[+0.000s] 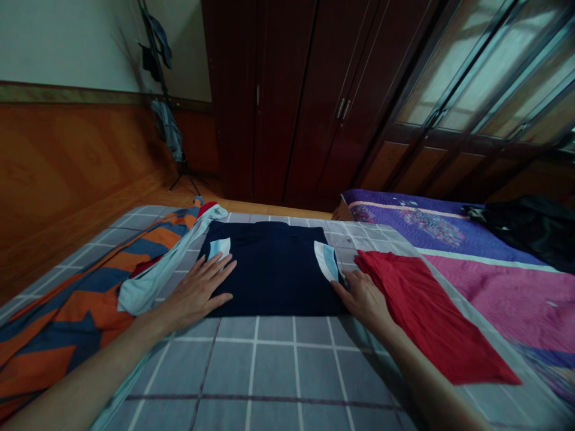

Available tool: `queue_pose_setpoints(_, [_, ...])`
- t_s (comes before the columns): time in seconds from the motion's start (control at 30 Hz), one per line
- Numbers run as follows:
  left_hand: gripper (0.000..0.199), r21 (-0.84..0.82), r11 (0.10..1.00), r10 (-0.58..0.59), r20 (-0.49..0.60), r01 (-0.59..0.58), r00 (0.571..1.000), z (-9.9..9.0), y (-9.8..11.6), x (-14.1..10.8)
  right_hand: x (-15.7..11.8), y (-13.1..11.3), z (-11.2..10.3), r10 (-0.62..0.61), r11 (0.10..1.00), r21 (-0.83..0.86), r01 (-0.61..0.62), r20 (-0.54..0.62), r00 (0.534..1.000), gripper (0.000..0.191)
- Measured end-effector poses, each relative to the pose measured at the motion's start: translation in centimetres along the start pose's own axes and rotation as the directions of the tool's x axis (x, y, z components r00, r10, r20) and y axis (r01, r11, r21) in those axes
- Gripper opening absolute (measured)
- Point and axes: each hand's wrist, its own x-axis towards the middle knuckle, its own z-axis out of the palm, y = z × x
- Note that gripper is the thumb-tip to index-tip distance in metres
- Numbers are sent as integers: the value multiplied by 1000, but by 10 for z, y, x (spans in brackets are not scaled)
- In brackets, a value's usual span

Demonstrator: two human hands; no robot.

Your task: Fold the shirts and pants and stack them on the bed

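Note:
A dark navy garment [274, 269] with white and light-blue side panels lies folded into a wide rectangle on the checked bedsheet [274, 371]. My left hand [202, 290] rests flat across its left edge, fingers spread near the left panel. At the right edge, below the other panel, is my right hand [366, 299], its thumb apart from the fingers and touching the cloth. A flat red garment [435, 317] lies just to the right of that hand. Left of my left hand is a bunched pale cloth [157, 278].
An orange and blue patterned cloth [94, 299] covers the bed's left side. To the right is a purple and pink bedspread [471, 263] with a dark heap [530, 227] on it. Beyond the bed stand a dark wooden wardrobe [287, 102] and a coat stand [166, 102] with clothes.

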Motion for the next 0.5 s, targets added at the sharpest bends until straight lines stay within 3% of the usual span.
queue_pose_setpoints(0.1, [60,-27,999,23,46,-21,999,1,2,0,1,3,-13,169,985,-3,-171,145,975,47])
queue_pose_setpoints(0.2, [61,-51,999,-16,4,16,1000,0,2,0,3,7,-15,251,959,75,-274,222,942,44])
queue_pose_setpoints(0.33, [58,-148,986,-89,-109,72,990,-6,-1,3,7,11,-5,282,838,393,-380,284,916,33])
queue_pose_setpoints(0.5, [53,-287,944,-232,-229,163,945,-12,-6,5,7,10,5,234,683,606,-407,345,909,36])
